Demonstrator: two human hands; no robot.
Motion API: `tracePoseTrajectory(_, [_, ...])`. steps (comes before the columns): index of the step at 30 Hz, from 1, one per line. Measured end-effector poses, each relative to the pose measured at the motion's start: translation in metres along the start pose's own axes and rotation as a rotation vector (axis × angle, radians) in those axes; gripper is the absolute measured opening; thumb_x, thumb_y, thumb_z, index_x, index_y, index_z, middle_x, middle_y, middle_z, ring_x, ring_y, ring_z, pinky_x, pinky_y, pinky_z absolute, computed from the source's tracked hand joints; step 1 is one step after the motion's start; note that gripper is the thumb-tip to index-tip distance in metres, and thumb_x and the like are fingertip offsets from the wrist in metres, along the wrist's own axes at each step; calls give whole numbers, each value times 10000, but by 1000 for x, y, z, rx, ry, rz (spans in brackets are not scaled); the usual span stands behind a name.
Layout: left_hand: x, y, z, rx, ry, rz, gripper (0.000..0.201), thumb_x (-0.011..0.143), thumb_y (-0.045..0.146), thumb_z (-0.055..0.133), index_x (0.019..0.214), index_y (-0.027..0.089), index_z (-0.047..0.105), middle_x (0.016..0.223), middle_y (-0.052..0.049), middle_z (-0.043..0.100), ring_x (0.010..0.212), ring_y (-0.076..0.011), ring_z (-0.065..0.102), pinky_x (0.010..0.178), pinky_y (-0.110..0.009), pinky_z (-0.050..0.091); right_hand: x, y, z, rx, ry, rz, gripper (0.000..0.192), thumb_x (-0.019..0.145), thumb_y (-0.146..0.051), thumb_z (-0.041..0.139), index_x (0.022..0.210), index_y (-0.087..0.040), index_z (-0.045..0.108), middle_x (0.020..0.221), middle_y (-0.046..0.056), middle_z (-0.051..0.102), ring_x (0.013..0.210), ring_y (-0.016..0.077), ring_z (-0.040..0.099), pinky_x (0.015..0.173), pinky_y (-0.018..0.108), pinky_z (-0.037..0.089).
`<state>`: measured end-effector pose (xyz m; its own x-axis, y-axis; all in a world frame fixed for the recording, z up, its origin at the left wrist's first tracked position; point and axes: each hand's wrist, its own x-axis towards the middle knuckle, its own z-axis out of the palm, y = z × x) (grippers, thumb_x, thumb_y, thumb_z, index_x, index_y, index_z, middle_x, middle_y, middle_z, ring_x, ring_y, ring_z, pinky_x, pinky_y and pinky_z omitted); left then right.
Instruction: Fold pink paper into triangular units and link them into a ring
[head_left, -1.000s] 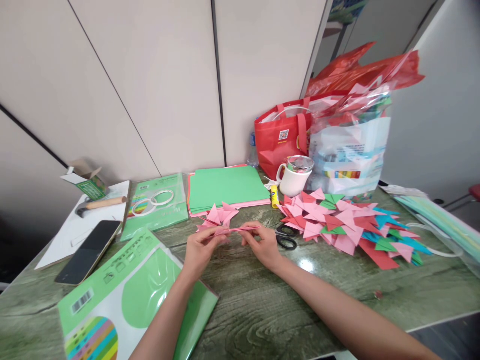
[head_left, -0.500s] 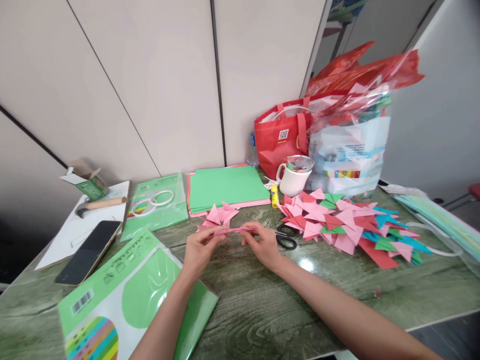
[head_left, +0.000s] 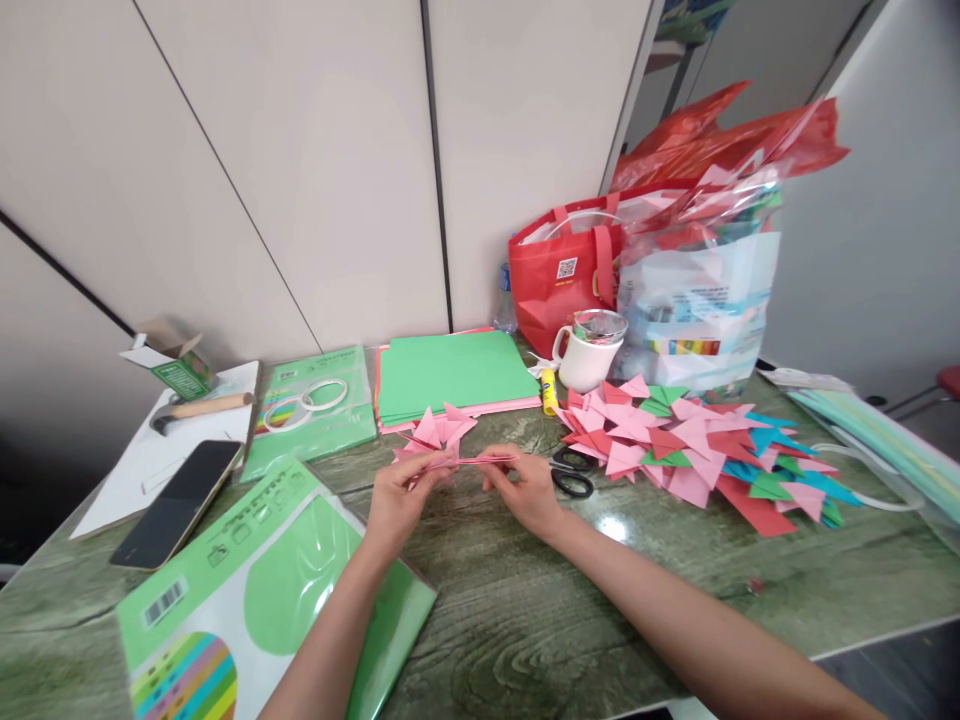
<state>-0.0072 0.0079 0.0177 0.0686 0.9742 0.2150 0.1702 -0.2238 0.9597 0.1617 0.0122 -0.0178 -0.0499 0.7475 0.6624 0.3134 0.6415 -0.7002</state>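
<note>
My left hand and my right hand pinch the two ends of a folded pink paper piece, held edge-on just above the green wood-grain table. Right behind it lies a small cluster of folded pink paper pieces. Black scissors rest on the table just right of my right hand.
A pile of pink, red, green and blue folded triangles spreads to the right. Behind are green paper sheets, a white mug, a glue stick, a red bag and plastic bags. Left: phone, hammer, tape rolls, paper pack.
</note>
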Motion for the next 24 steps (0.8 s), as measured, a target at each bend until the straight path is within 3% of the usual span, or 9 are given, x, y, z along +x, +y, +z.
tracePoseTrajectory(9, [0,-3,-2,123,25,96,142,683,179,626,784,181,725,786,-34,726,687,-194,671,662,-283,535,-1,1,-1,-32,-16,-22,114,835,-261,503,798,-182,576,508,-21,591,427,104,565,463,202,432])
tracePoseTrajectory(19, [0,-3,-3,167,-42,138,167,724,207,591,829,181,718,771,-30,727,619,-171,667,602,-254,534,1,0,-2,-57,-21,-58,108,840,-255,500,805,-183,574,533,-20,602,428,97,562,469,199,427])
tracePoseTrajectory(24, [0,-7,-2,263,-75,251,162,727,200,587,823,202,719,801,-30,726,665,-173,668,658,-259,520,0,3,-3,-57,-61,-69,124,846,-261,489,819,-181,580,566,-10,618,443,97,570,495,206,435])
